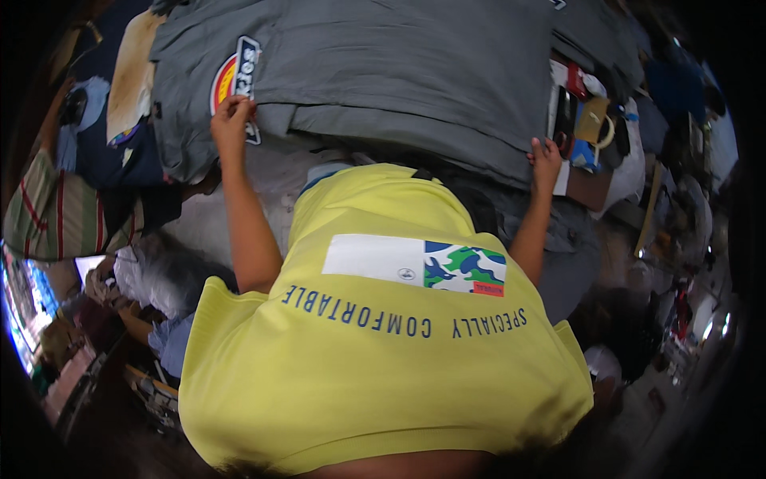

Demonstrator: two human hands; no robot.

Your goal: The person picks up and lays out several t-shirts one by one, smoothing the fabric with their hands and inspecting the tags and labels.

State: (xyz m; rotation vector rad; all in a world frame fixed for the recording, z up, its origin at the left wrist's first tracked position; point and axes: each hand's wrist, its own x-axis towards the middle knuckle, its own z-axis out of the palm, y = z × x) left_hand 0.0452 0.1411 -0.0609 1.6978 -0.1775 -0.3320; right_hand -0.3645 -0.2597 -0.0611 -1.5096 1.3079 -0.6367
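Note:
A large grey cloth (399, 72), looking like stacked garment pieces with folded near edges, is spread in front of me. On its left part sits a red, yellow and dark-blue badge (226, 84) with white edging. My left hand (231, 120) is closed in a pinch at the near edge of the cloth, its fingertips over the badge's lower part. By the cloth's right near corner is my right hand (546, 166), palm partly turned up. Its fingers are loosely bent and apart, with nothing visible between them.
Right of the cloth, a cluttered box (586, 188) holds a tape roll (606, 133) and small items. A stained tan board (132, 76) lies at the far left. Another person in a striped garment (64, 207) is close on my left. Bundled fabric (152, 275) lies behind them.

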